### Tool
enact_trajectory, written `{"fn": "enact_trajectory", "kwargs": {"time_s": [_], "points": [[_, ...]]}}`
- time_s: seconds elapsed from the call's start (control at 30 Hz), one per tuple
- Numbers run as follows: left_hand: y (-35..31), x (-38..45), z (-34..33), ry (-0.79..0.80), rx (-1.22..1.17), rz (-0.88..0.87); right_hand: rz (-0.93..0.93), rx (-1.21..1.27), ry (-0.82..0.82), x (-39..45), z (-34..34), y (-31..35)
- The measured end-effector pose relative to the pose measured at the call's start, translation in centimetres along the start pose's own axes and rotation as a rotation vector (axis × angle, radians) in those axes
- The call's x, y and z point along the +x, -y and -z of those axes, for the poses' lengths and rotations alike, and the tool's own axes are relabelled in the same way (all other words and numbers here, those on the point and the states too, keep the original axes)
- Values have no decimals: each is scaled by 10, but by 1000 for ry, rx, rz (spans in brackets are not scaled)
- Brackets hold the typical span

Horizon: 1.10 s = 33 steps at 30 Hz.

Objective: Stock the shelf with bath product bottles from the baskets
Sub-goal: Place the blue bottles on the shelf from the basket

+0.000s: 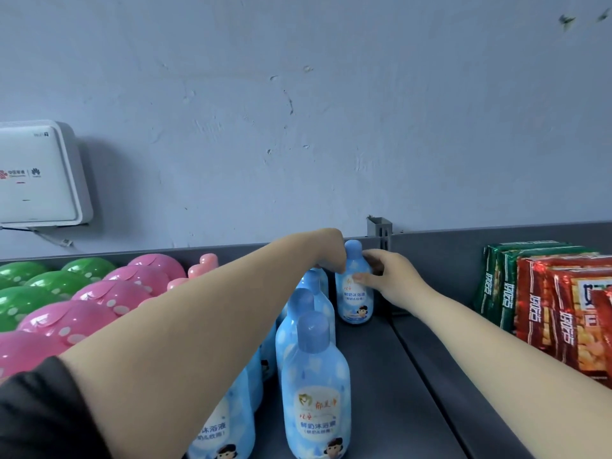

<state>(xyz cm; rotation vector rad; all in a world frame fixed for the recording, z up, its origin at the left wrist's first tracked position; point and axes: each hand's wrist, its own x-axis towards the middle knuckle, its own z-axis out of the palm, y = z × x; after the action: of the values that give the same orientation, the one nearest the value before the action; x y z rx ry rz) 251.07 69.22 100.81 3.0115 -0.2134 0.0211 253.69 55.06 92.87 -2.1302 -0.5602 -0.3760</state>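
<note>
On a dark grey shelf (414,392), blue bath bottles (316,389) queue nearest the camera; beyond them both hands meet on one upright bottle (353,293); right hand (389,276) grips its shoulder, left hand (331,251) pinches beside the cap.

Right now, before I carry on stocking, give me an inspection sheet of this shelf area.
Surface: dark grey shelf, bare strip on the right of the bottles.
Job's things: blue bath bottles upright in rows; rear bottle stands at the back rail.
Clutter: pink and green domed containers left; red and green snack packets right.
Hands: left hand at the rear bottle's neck, grip hidden; right hand grips its body.
Cables: one below the white wall router.
Surroundings: scuffed pale wall.
</note>
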Motion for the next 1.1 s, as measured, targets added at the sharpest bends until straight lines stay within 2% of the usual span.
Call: {"fn": "enact_trajectory", "kwargs": {"time_s": [0.23, 0.43, 0.6, 0.77, 0.9, 1.0, 1.1], "points": [[2, 6, -7, 26, 22, -27, -2, 17, 18, -3, -5, -6], [-3, 2, -9, 28, 29, -26, -1, -124, -44, -1, -5, -4], [-8, -11, 2, -21, -20, -46, -34, -254, -15, -3, 6, 8], [-18, -46, 35, -195, -185, -163, 46, -371, -113, -19, 43, 50], [-16, -88, 46, -407, -110, -268, 171, -633, -135, -56, 65, 92], [-9, -124, 40, -457, 29, -311, 243, -866, -139, -89, 69, 118], [-6, -162, 29, -509, 125, -377, 301, -987, -168, -122, 69, 139]]}}
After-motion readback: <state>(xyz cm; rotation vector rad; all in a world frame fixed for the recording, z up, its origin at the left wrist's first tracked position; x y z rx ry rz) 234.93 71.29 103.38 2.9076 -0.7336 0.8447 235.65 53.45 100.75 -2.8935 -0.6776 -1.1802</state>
